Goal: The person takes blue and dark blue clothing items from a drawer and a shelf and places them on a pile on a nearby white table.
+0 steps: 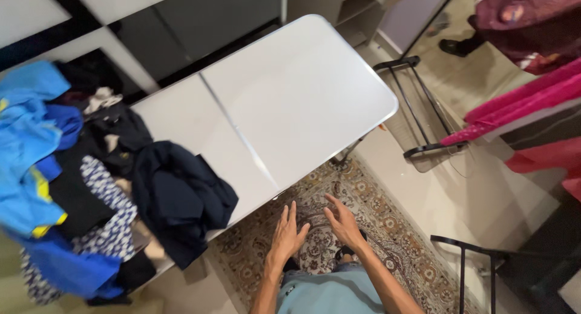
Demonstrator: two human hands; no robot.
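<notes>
1. Bare and empty, both hands hang in the air just short of the near edge of a white folding table (302, 90); neither one touches anything.
2. Left hand (286, 235): palm down, fingers straight and slightly spread, fully released, nothing in its grasp.
3. Right hand (343, 224): also flat and loose, fingers stretched forward towards the table edge, thumb angled inward towards the left hand; it grips nothing.
4. Nearest garment to the hands is a dark navy garment (181, 199), crumpled on the table to the left of the left hand, with part of it drooping over the near table edge.
5. Further left of that lies a heap of clothes: a white-and-blue patterned cloth (106, 199), black pieces, and a bright blue garment with yellow trim (24, 156) at the far left.
6. Ahead of both hands, the table top shows a centre seam running diagonally, and its surface there is plain white.
7. Beneath the hands lies a patterned rug (375, 199) in brown and cream tones.
8. To the right of the right hand stands a black metal rack (417, 108) on the pale floor, and beyond it pink and magenta fabrics (520, 108) hang at the right edge.
</notes>
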